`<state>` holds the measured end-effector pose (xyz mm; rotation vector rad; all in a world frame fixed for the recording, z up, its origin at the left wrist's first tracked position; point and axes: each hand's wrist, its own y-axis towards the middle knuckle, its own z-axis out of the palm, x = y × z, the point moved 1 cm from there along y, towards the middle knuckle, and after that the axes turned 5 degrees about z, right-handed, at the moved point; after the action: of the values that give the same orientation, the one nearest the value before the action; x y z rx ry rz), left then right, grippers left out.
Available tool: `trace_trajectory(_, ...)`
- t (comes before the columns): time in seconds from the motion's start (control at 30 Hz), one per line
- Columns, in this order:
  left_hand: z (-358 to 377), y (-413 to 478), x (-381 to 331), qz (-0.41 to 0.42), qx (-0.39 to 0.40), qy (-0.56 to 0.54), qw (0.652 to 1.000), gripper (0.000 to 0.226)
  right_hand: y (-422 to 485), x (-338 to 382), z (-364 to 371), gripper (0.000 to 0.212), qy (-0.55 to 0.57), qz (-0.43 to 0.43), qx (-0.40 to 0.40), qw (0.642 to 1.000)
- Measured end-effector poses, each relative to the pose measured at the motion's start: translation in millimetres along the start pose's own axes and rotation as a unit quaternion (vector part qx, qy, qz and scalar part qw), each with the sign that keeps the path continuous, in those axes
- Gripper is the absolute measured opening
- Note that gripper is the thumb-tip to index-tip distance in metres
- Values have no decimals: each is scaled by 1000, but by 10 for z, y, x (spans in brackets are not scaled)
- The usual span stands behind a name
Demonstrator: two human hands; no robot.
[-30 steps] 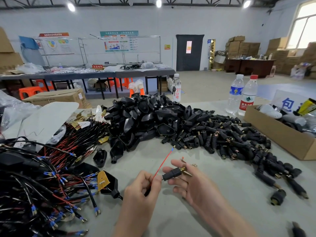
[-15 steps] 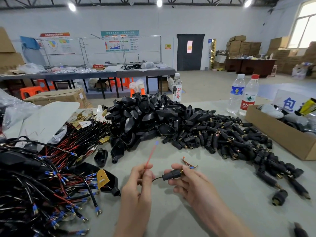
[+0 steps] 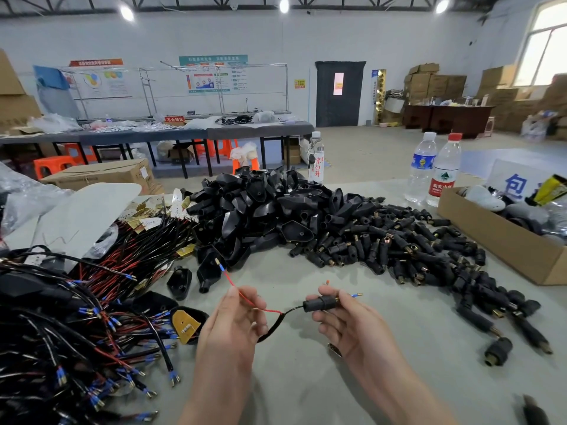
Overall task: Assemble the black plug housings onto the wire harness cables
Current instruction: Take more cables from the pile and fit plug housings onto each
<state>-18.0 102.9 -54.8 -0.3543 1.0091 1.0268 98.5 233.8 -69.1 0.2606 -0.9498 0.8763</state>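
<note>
Head view: one camera looks forward and down over the grey work table [image 3: 300,391].
Right hand: the right hand [image 3: 349,328] is above the middle of the table's near edge, thumb and fingers clamped round the small black cylindrical plug housing [image 3: 320,303]. It holds the housing level, probably so the bore lines up with the cable.
Task's thing: the housing is already on the thin black sheathed cable [image 3: 276,325]. A blue-sleeved metal tip [image 3: 356,295] pokes out of its brass end, so one lead seems to be through.
Left hand: the left hand [image 3: 233,329] is just left of the right hand and pinches the thin red wire [image 3: 245,297] between thumb and fingertips. The wire's blue-sleeved end [image 3: 219,265] points up and away, held clear of the housing, probably for separate fitting.
Step in hand: judged as seating the housing, with the red lead not yet fitted.
Supply pile: the heap of loose black plastic housings [image 3: 306,222] covers the table's middle and trails toward the right edge, within reach of the right hand.
Harness stock: the tangle of black and red harness cables [image 3: 92,317] lies along the left edge, handy for the left hand.
Right edge: an open brown cardboard box [image 3: 503,243] stands there, with two clear plastic water bottles [image 3: 429,173] behind it near the far edge.
Risk: the free red lead could snag on the pile.
</note>
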Motion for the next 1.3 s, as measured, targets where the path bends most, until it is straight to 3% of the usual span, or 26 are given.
trace_trajectory(0.3,-115,48,31,-54,17,-16,998,29,29,12,-64,33,-3,-6,-37,999)
trace_trajectory(0.43,-99,-15,103,-28,86,113,989,28,39,6,-43,34,-21,-8,-44,999)
trace_trajectory(0.6,-83,-82,160,18,142,278,950,25,22,2,-30,34,-49,-18,-39,998)
trace_trajectory(0.9,-53,-94,179,23,150,308,939,26,-4,17,-15,33,-73,-51,-19,996)
trace_trajectory(1.13,-76,-87,188,54,157,316,934,14,4,10,-34,32,-72,-62,-17,995)
trace_trajectory(1.3,-62,-76,195,57,148,288,944,24,17,10,-39,32,-64,-59,-15,996)
